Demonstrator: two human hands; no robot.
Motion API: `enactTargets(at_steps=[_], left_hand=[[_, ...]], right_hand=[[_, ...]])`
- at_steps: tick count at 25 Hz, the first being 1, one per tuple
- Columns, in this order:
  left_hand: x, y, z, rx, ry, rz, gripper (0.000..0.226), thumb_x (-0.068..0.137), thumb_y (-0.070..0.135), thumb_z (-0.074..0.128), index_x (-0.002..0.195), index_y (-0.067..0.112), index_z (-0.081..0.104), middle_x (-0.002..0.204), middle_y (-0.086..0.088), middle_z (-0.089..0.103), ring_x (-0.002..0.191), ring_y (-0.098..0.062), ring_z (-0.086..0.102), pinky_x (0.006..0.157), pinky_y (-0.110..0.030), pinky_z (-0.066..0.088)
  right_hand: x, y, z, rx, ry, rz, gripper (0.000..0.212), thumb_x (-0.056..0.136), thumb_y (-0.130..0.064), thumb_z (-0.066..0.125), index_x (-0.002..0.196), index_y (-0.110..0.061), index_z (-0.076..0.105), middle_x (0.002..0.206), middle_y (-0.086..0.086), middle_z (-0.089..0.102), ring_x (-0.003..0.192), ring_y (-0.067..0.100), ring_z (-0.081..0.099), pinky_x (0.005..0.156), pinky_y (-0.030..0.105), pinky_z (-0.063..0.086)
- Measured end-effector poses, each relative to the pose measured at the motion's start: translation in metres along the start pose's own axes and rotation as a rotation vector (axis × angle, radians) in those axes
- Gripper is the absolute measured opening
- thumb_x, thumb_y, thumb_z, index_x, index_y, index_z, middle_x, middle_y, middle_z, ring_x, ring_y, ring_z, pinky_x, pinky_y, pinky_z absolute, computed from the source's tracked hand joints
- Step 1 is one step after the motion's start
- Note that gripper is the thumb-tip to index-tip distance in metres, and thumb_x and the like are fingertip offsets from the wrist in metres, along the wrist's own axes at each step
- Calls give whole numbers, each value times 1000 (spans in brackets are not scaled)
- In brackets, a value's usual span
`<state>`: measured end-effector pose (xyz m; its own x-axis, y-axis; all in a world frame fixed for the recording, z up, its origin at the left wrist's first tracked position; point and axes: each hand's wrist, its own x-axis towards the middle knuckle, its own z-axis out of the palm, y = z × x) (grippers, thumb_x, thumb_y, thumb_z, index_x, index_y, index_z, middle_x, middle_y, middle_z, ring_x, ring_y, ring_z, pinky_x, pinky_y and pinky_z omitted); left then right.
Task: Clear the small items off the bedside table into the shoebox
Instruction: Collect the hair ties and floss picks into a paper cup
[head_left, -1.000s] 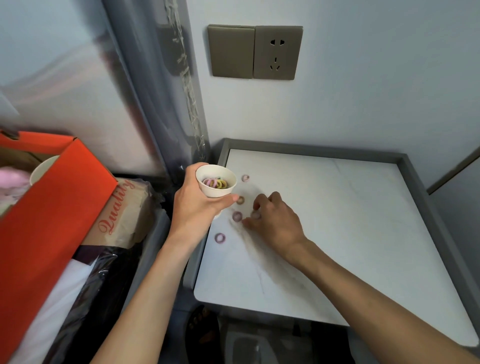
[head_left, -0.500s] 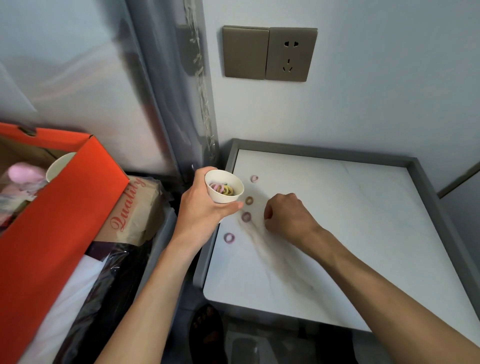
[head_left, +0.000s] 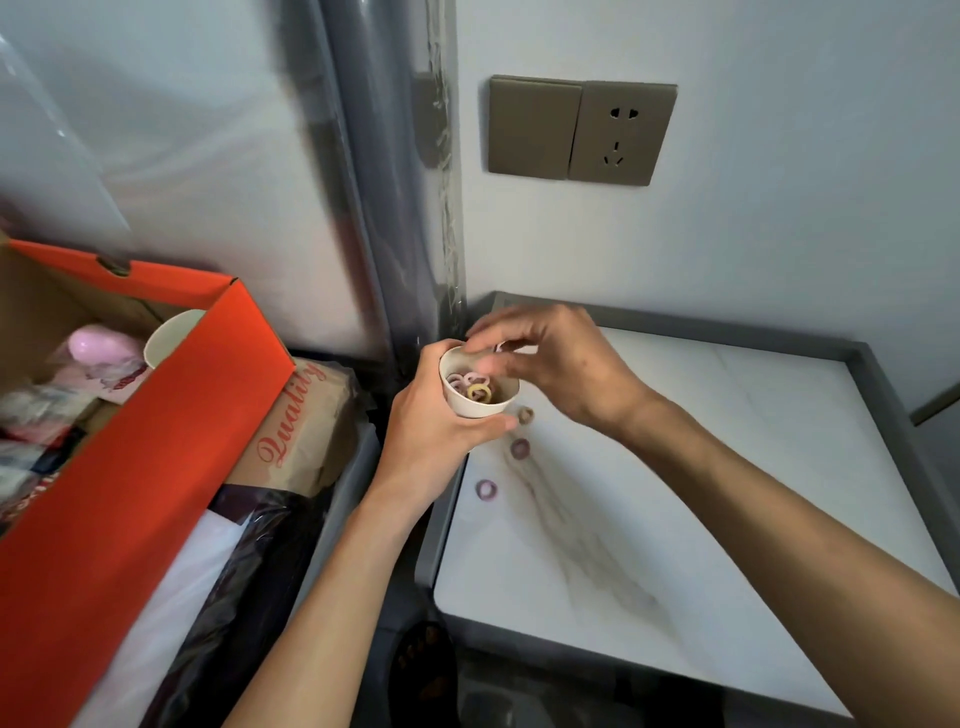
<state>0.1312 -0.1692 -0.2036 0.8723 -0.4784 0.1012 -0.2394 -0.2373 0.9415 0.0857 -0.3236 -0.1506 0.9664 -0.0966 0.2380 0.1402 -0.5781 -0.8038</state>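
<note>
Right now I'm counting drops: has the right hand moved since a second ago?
Yes. The right hand lifted off the bedside table and moved left, over the cup.

Light is soft, even and moderately bright, shadows on the bedside table (head_left: 727, 467) are faint and diffuse, sheen streaks the plastic wrap (head_left: 218, 171), motion blur smears the right hand (head_left: 561, 364), and wide-angle distortion bows the frame edges.

I see pale blue-grey wall (head_left: 779, 234) ahead, evenly lit. Bronze rocker switch (head_left: 535, 127) and socket (head_left: 621, 137) side by side on it. Left: glossy grey panel (head_left: 208, 156) under plastic film, darker vertical post (head_left: 395, 182) at its edge. Bedside table (head_left: 545, 571) in corner: white marble-look top, raised grey rim. Below table front: dark, blurred, can't resolve.
</note>
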Motion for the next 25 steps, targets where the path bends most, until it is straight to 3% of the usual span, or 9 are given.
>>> enactTargets(at_steps=[2, 4, 6, 8, 12, 15, 18, 21, 25], left_hand=[[1, -2, -3, 10, 37, -8, 73, 56, 21, 94, 116, 35, 53, 97, 22, 66, 90, 7, 62, 77, -17, 50], [3, -4, -6, 13, 71, -18, 73, 57, 19, 94, 115, 35, 53, 99, 19, 66, 91, 4, 61, 79, -20, 51], [4, -5, -10, 6, 103, -33, 72, 57, 19, 93, 116, 35, 53, 100, 17, 67, 95, -1, 62, 80, -21, 51], [5, -6, -11, -2, 120, -43, 73, 58, 20, 93, 117, 35, 53, 101, 17, 66, 96, -2, 62, 79, -19, 51], [3, -5, -13, 11, 128, -43, 71, 58, 23, 93, 116, 35, 53, 99, 20, 65, 94, 5, 60, 77, -13, 49], [2, -3, -13, 27, 127, -38, 71, 59, 22, 93, 117, 31, 54, 101, 17, 66, 96, -1, 61, 81, -19, 50], [0, 0, -12, 32, 108, -37, 71, 61, 22, 92, 119, 29, 54, 103, 16, 66, 98, -4, 61, 74, -11, 49], [-3, 1, -10, 17, 97, -40, 71, 61, 21, 92, 120, 29, 53, 104, 15, 65, 97, -2, 61, 71, -7, 47], [-3, 0, -8, 29, 72, -45, 71, 61, 19, 92, 120, 28, 53, 103, 16, 65, 93, 7, 59, 71, -6, 46]], right_hand=[[2, 17, -7, 102, 118, 50, 12, 89, -19, 69, 94, -27, 77, 99, -12, 73, 91, 6, 67, 73, 17, 48], [1, 45, -8, -40, 175, 204, 16, 95, -28, 61, 105, -29, 74, 106, -15, 72, 97, 9, 66, 81, 22, 51], [-1, 72, 0, -211, 32, 373, 36, 97, -39, 56, 126, -20, 63, 124, -3, 66, 114, 15, 60, 98, 27, 44], [-7, 88, 13, -225, -154, 471, 56, 97, -46, 50, 141, -12, 49, 137, 8, 56, 130, 19, 48, 105, 25, 34], [-35, 87, 44, -294, -225, 358, 67, 94, -53, 49, 147, -14, 40, 159, 6, 25, 142, 10, 25, 114, 17, 11], [-62, 77, 64, -371, -214, 286, 67, 88, -54, 59, 144, -20, 45, 156, 7, 28, 145, 20, 18, 118, 30, 16], [-75, 69, 78, -388, -39, 243, 45, 84, -37, 71, 125, -21, 63, 136, 5, 48, 129, 24, 36, 106, 35, 37], [-82, 66, 75, -303, 72, 246, 18, 84, -21, 72, 102, -22, 71, 111, -4, 54, 109, 17, 44, 91, 24, 41], [-89, 69, 54, -300, 52, 325, 19, 82, -14, 71, 100, -22, 70, 99, -10, 55, 100, 14, 49, 79, 17, 38]])
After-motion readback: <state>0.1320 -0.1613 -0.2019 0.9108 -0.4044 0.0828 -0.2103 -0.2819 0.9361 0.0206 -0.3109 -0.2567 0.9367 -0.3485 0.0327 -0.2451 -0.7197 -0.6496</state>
